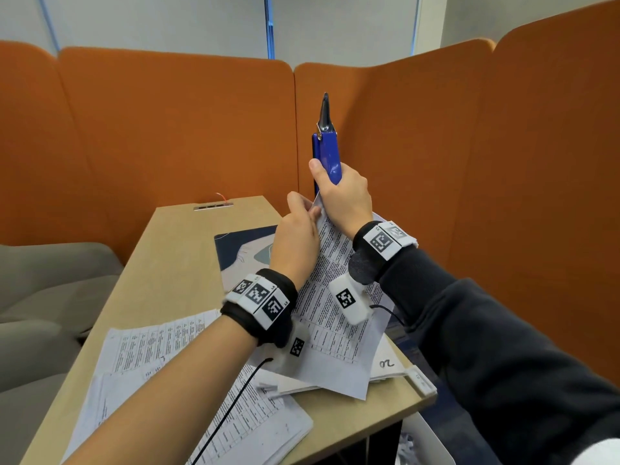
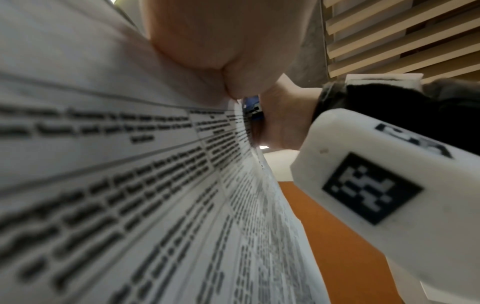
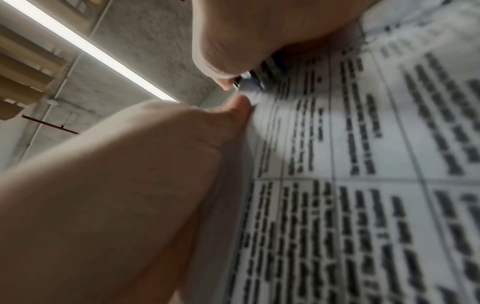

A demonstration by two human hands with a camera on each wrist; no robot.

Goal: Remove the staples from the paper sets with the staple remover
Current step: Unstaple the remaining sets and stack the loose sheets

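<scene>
My right hand grips a blue staple remover by its lower end, holding it upright with the metal tip pointing up. Just left of it, my left hand pinches the top corner of a printed paper set, which is lifted at a slant off the table. In the left wrist view the paper set fills the frame, and the staple remover shows only as a bit of blue at the corner. The right wrist view has the staple remover between my right hand and left hand. No staple is visible.
More printed paper sets lie spread over the near half of the wooden table, and a white pad lies at its right edge. Further back lies a dark mat. Orange partitions stand behind and right; a grey sofa sits left.
</scene>
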